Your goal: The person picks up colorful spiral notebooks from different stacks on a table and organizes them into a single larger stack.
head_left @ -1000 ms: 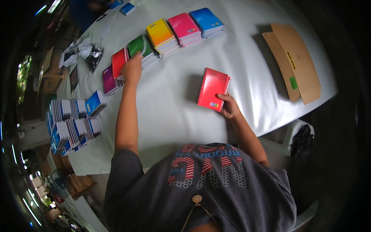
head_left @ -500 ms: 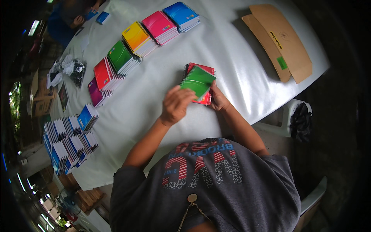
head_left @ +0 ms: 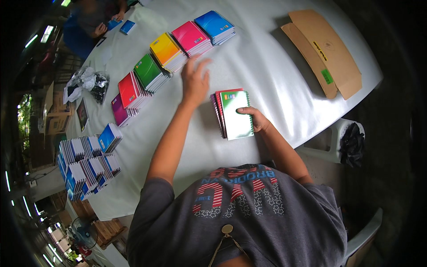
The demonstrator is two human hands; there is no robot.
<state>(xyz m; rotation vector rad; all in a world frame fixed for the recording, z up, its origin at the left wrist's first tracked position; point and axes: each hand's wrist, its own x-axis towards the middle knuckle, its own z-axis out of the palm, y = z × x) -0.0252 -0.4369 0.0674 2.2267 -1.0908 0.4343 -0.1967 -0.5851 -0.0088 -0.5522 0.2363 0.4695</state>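
Observation:
My right hand (head_left: pixel 256 119) holds a small pile of spiral notebooks on the white table (head_left: pixel 267 75): a green notebook (head_left: pixel 236 115) lies on top of a red one. My left hand (head_left: pixel 194 80) is stretched out with fingers apart, holding nothing, hovering just below the yellow stack (head_left: pixel 166 50) and the pink stack (head_left: pixel 192 38). A row of coloured notebook stacks runs diagonally: blue (head_left: pixel 215 26), pink, yellow, green (head_left: pixel 149 72), red (head_left: pixel 130 90), purple (head_left: pixel 119 111).
Flattened brown cardboard (head_left: pixel 327 53) lies at the table's right. Several stacks of blue notebooks (head_left: pixel 86 162) fill the left edge. Crumpled plastic wrap (head_left: pixel 86 82) sits at far left. Another person (head_left: pixel 89 22) works at the far end. A white stool with a black bag (head_left: pixel 347 142) stands right.
My left hand took a green notebook from the row, laid it on the red one under my right hand, then let go and reached out toward the yellow and pink stacks.

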